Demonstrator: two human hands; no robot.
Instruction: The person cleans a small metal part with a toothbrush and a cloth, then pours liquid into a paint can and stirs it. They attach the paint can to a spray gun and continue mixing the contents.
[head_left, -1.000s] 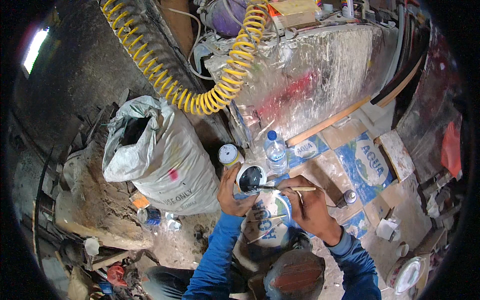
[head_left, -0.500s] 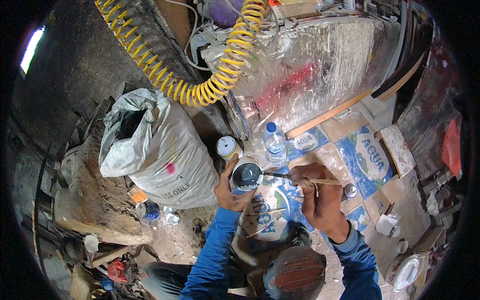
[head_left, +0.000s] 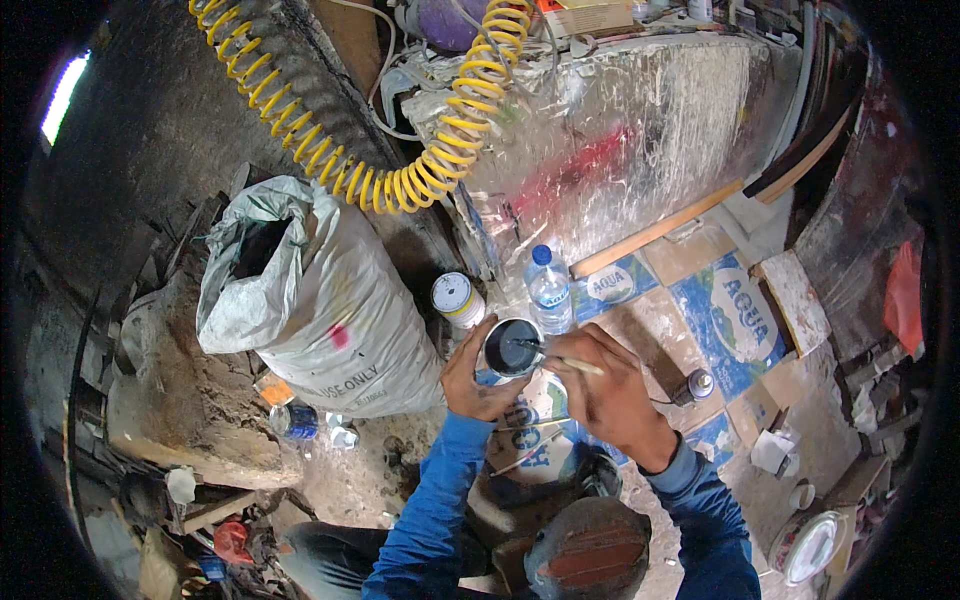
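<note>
My left hand (head_left: 468, 378) is wrapped round a small can of dark grey paint (head_left: 508, 352), holding it up with its mouth toward me. In my right hand (head_left: 610, 392) is a paintbrush (head_left: 578, 364) with a pale handle, pinched between the fingers. The brush's far end reaches over the rim and dips into the paint, so the bristles are hidden. Just beyond the can stand a clear water bottle (head_left: 550, 290) with a blue cap and a closed white tin (head_left: 457, 298). Flattened blue-and-white cardboard (head_left: 728, 320) lies beneath.
A full white sack (head_left: 330, 300) stands at the left, with a yellow coiled hose (head_left: 400, 190) hanging beyond it. A paint-smeared block (head_left: 640, 130) fills the back. A small spray can (head_left: 700, 384) stands right of my hand; a white-lidded tub (head_left: 808, 548) sits lower right.
My right hand has moved left, bringing the brush deeper into the can. The can has shifted slightly right, nearer the bottle.
</note>
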